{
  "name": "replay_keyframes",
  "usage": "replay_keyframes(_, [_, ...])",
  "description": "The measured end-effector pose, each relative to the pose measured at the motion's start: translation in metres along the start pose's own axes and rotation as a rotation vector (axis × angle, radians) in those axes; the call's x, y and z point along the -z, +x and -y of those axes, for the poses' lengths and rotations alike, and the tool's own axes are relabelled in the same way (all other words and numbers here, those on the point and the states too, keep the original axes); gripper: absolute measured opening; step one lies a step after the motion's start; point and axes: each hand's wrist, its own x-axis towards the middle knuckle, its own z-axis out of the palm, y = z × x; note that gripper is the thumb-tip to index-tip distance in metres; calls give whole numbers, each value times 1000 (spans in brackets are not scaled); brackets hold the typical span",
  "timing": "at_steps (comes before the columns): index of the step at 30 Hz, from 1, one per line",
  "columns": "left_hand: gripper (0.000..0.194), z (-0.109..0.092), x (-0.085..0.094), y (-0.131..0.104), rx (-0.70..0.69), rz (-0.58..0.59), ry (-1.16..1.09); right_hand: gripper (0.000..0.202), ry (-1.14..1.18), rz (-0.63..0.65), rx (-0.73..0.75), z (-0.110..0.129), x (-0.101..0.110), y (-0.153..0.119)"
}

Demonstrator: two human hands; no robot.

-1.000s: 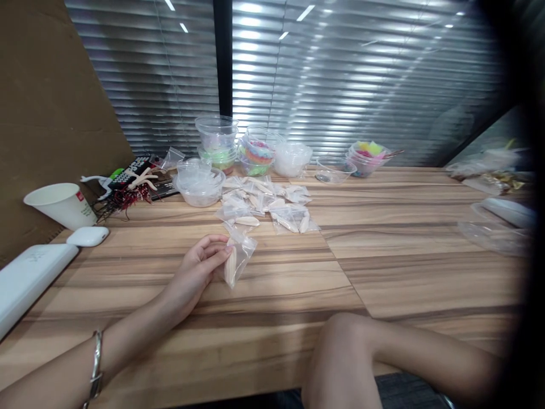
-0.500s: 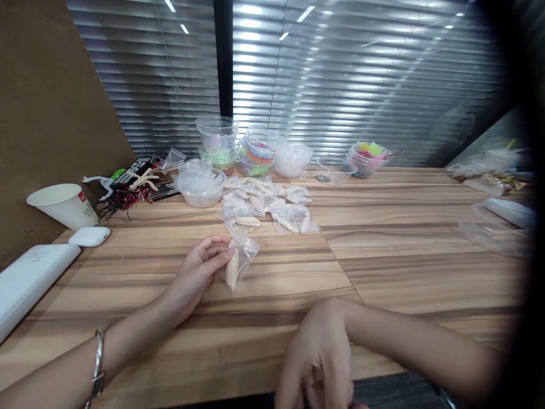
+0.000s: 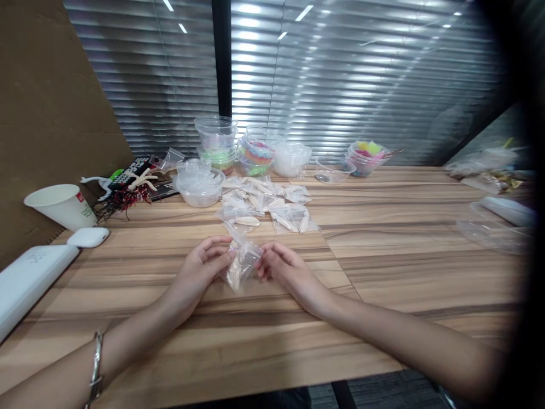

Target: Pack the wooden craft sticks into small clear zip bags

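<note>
A small clear zip bag with pale, wood-coloured slim pieces inside is held just above the table, between both hands. My left hand is closed on its left edge, thumb against fingers. At the bag's upper right corner, my right hand has its fingertips pinched on the plastic; those fingertips are slightly blurred. Beyond the hands lies a pile of similar filled zip bags, with pale pieces showing through the plastic.
Clear tubs and bowls with coloured contents line the back by the blinds. A paper cup, a white earbud case and a white box-like device stand left. Clear plastic lids lie at the right.
My right hand has come up from the table's front edge to the bag's right corner and now grips it. My left hand stays in place, holding the bag.
</note>
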Motion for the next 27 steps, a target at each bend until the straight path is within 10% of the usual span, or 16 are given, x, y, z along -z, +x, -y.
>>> replay_keyframes(10, [20, -5, -8, -10, -26, 340, 320, 23, -103, -81, -13, 3, 2, -2])
replay_keyframes(27, [30, -3, -1, -8, -89, 302, 525, 29, -247, -2, -24, 3, 5, -4])
